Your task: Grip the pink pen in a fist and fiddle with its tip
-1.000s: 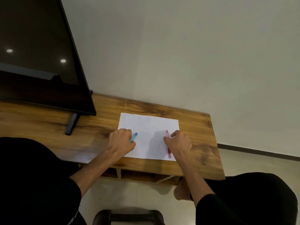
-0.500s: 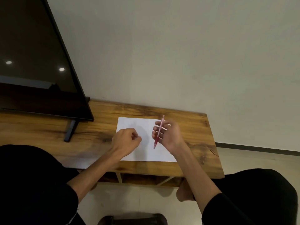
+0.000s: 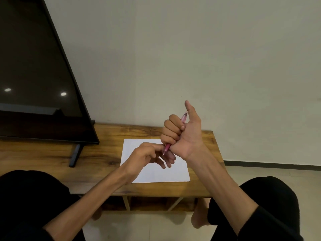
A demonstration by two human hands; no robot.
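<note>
Right hand [image 3: 182,134] raised above a white paper [image 3: 156,171] on the wooden counter [image 3: 107,150], fist gripping a pink pen [image 3: 167,147]; left hand [image 3: 147,155] pinches its lower tip.

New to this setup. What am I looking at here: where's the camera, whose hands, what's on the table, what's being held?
There is no machine: a person works with two bare hands. The one picture comes from a wide-angle camera worn on the person's head, looking forward and down, so the arms enter from the bottom edge.

The right hand is raised above the wooden table, its fingers curled round a pink pen, thumb pointing up. The left hand reaches to the pen's lower end, its fingertips at the tip; whether it pinches it is hard to tell.

On the table lies a blank white sheet of paper. To the left stands a dark television on its foot. Black-clad knees show at both lower corners.
</note>
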